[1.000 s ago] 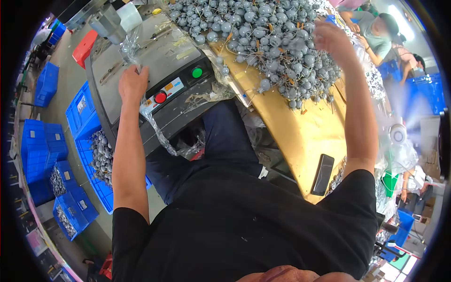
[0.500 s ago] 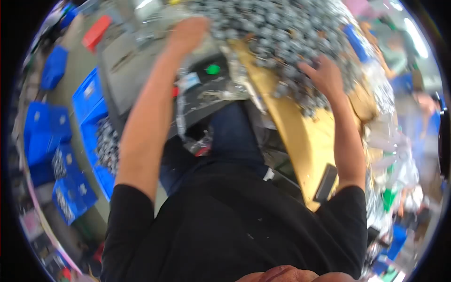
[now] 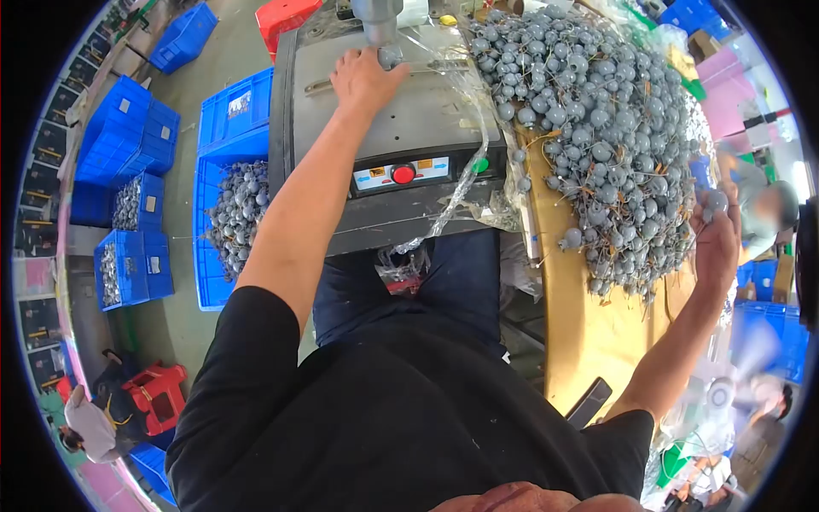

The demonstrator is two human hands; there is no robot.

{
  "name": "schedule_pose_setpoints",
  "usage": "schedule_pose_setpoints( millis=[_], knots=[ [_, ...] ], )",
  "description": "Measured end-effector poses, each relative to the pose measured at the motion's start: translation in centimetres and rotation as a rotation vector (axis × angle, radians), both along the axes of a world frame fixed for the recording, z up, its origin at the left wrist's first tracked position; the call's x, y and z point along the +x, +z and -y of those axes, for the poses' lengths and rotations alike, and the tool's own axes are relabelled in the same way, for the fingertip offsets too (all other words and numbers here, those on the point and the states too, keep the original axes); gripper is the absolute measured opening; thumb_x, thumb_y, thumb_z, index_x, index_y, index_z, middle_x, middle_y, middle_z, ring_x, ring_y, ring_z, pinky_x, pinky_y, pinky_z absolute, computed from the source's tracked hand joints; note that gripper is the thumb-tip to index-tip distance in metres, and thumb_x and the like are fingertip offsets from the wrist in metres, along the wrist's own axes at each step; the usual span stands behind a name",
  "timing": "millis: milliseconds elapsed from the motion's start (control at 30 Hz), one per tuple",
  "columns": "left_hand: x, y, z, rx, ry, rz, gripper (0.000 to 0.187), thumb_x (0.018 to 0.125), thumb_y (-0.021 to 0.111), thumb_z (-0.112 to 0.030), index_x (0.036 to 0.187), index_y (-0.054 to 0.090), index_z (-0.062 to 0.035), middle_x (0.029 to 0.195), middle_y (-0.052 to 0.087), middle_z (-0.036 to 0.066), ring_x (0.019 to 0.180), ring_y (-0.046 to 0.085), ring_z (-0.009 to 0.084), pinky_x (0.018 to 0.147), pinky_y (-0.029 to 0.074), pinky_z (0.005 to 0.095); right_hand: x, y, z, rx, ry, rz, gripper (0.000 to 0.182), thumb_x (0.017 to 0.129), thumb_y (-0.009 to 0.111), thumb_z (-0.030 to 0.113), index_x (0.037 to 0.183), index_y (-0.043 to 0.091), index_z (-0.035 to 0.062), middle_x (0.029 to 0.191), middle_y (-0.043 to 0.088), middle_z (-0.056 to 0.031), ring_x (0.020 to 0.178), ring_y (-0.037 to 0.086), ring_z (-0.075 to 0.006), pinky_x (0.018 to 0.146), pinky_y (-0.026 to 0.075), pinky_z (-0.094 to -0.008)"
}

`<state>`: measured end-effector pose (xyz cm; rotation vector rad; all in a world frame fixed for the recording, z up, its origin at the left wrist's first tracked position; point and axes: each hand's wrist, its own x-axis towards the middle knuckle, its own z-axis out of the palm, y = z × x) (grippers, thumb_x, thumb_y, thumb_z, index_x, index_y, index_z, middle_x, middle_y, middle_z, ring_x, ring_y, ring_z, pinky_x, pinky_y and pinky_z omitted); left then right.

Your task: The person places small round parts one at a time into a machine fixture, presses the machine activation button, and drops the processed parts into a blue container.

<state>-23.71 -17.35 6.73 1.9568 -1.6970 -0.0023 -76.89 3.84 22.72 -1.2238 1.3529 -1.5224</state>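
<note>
My left hand (image 3: 363, 84) is on the grey machine bed, its fingers and thumb closed around a grey translucent ball (image 3: 390, 57). That ball sits directly under the metal machine head (image 3: 375, 12). On the right, my right hand (image 3: 719, 243) is raised beside the pile, gripping another grey ball (image 3: 716, 201) at the fingertips. The large pile of similar balls (image 3: 601, 136), many with thin wire-like strands, covers much of the yellow-brown tabletop (image 3: 572, 341). A red button (image 3: 403, 174) and a green button (image 3: 480, 165) show on the machine's front panel.
Left of the machine, a blue crate (image 3: 205, 256) holds more grey balls. Blue bins (image 3: 128, 128) stand farther left. A dark phone (image 3: 589, 403) lies on the table by my right arm. Clear plastic film (image 3: 452, 200) hangs over the machine's edge. Other people are at both sides.
My left hand is now at a ball under the machine head. My right hand has moved from the pile out to its right side and now holds a ball. The view has turned.
</note>
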Motion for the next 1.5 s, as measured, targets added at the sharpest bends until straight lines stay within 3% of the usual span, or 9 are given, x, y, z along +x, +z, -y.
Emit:
schedule_pose_setpoints(
  millis=[233,400,567,700,800,900,1067,1367,1500],
  knots=[
    [0.1,-0.8,-0.4,-0.195,-0.038,-0.189,0.066,0.078,0.080,-0.048,0.128,0.068,-0.0054,0.126,0.065,0.019,0.126,0.055,0.0359,0.108,0.043,0.0478,6.0,7.3,-2.7,0.354,0.152,-0.665,0.040,0.094,0.058,0.012,0.132,0.063,-0.0018,0.092,0.070,-0.0052,0.052,0.045,-0.0017,0.045,0.032,-0.0183],
    [4.4,1.7,-7.3,-0.235,-0.070,-0.354,0.070,0.078,0.083,-0.043,0.133,0.066,-0.0027,0.124,0.068,0.021,0.116,0.064,0.0327,0.102,0.050,0.0426,12.3,8.2,-2.2,0.433,0.391,-0.674,0.027,0.093,0.075,0.020,0.111,0.074,0.0012,0.080,0.068,-0.0007,0.056,0.051,-0.0025,0.048,0.039,-0.0204],
    [11.7,2.4,-14.0,-0.270,0.049,-0.384,0.069,0.078,0.085,-0.039,0.132,0.066,0.0000,0.119,0.070,0.021,0.107,0.068,0.0325,0.093,0.054,0.0407,23.7,5.9,2.2,0.461,0.796,-0.652,0.017,0.094,0.073,0.018,0.099,0.069,0.0019,0.074,0.064,0.0017,0.061,0.054,-0.0026,0.051,0.040,-0.0219],
    [18.6,0.1,-16.0,-0.158,0.291,-0.343,0.073,0.078,0.085,-0.040,0.135,0.064,-0.0002,0.124,0.068,0.022,0.114,0.066,0.0348,0.098,0.052,0.0429,32.0,2.6,7.5,0.219,1.003,-0.730,0.018,0.090,0.070,0.018,0.095,0.064,0.0022,0.072,0.065,-0.0007,0.065,0.059,-0.0062,0.057,0.045,-0.0265],
    [23.9,-5.4,-16.6,-0.142,0.446,-0.047,0.075,0.079,0.085,-0.040,0.138,0.061,0.0003,0.130,0.065,0.024,0.122,0.061,0.0389,0.105,0.048,0.0468,37.2,0.3,11.1,-0.086,0.863,-0.803,0.019,0.088,0.069,0.018,0.097,0.064,0.0022,0.077,0.070,-0.0070,0.070,0.067,-0.0158,0.065,0.052,-0.0330],
    [23.9,-6.9,-17.8,-0.122,0.475,-0.123,0.075,0.081,0.083,-0.038,0.140,0.059,0.0019,0.135,0.062,0.026,0.127,0.056,0.0424,0.110,0.043,0.0496,39.6,-4.9,16.2,-0.280,0.670,-0.855,0.020,0.088,0.070,0.019,0.100,0.067,0.0032,0.084,0.075,-0.0115,0.077,0.071,-0.0229,0.074,0.055,-0.0363],
    [16.7,-7.0,-19.6,-0.145,0.056,-0.383,0.070,0.085,0.080,-0.027,0.144,0.055,0.0012,0.140,0.058,0.024,0.130,0.056,0.0366,0.111,0.044,0.0436,39.2,-15.1,24.2,-0.208,0.412,-0.722,0.023,0.088,0.071,0.022,0.103,0.075,0.0049,0.092,0.078,-0.0147,0.084,0.075,-0.0263,0.079,0.057,-0.0365],
    [12.1,-9.3,-20.2,-0.111,-0.040,-0.552,0.094,0.081,0.086,-0.033,0.155,0.039,-0.0015,0.144,0.053,0.023,0.135,0.051,0.0386,0.113,0.042,0.0450,40.7,-15.5,25.9,-0.064,0.273,-0.828,0.026,0.082,0.076,0.023,0.101,0.079,0.0059,0.093,0.078,-0.0161,0.086,0.075,-0.0287,0.080,0.057,-0.0385],
    [12.3,-9.4,-20.3,-0.114,-0.061,-0.562,0.094,0.080,0.087,-0.033,0.155,0.039,-0.0019,0.142,0.053,0.023,0.134,0.051,0.0392,0.113,0.042,0.0452,39.6,-14.2,24.7,-0.237,0.183,-1.181,0.029,0.082,0.075,0.027,0.101,0.079,0.0058,0.093,0.077,-0.0180,0.089,0.074,-0.0343,0.082,0.057,-0.0424]
  ],
)
